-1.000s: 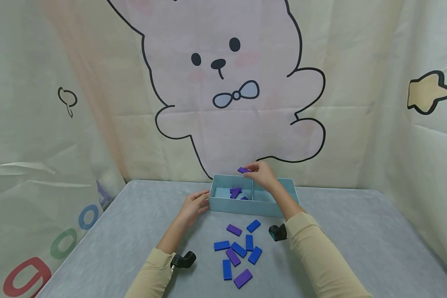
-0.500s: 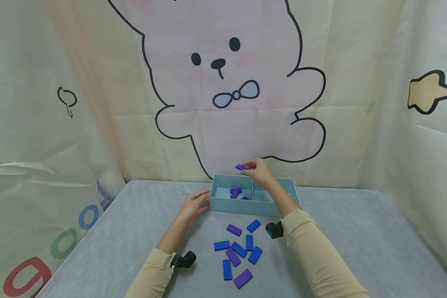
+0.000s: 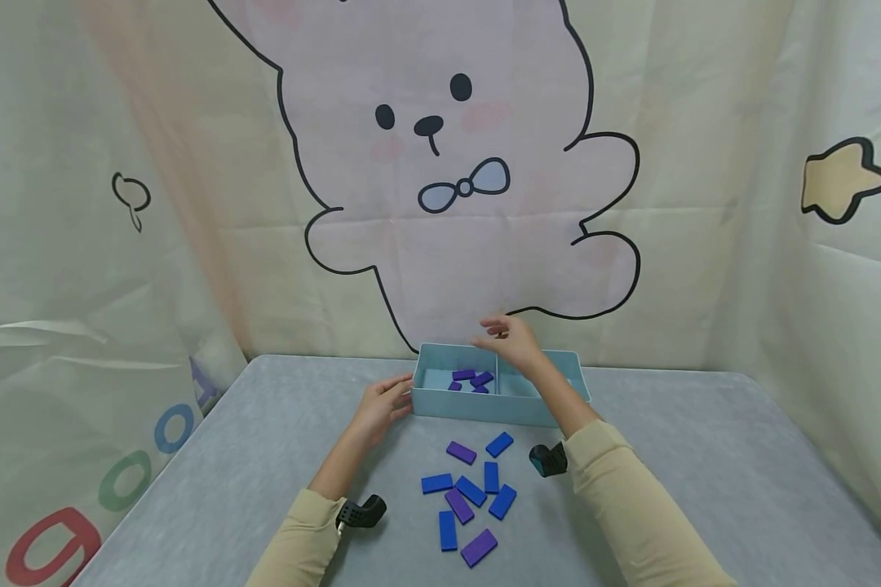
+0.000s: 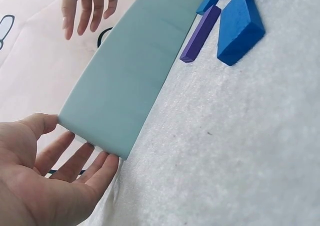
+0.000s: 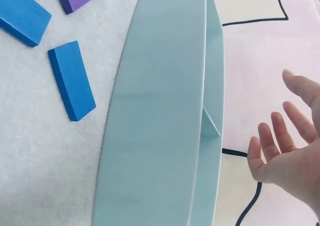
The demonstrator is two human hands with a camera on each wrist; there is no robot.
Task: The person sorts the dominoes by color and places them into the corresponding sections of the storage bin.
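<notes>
A light blue two-compartment box (image 3: 484, 405) stands near the table's back edge. Several purple blocks (image 3: 463, 375) lie in its left compartment. My left hand (image 3: 376, 409) touches the box's left end; in the left wrist view its fingertips (image 4: 111, 161) rest along the end wall. Above the box, close to the divider (image 3: 497, 373), my right hand (image 3: 512, 341) hovers with its fingers spread apart and nothing between them. The right wrist view shows that hand (image 5: 295, 146) with thumb and fingers apart, beyond the box wall (image 5: 150, 105).
On the grey table (image 3: 279, 456), in front of the box, lie several blue blocks (image 3: 471, 492) and three purple blocks, the nearest purple block (image 3: 479, 548) at the front. A printed curtain (image 3: 264, 310) hangs right behind the table.
The purple block that my right hand pinched has dropped into the left compartment, and the blocks there lie differently. My right fingers have parted. The left hand stays at the box's end.
</notes>
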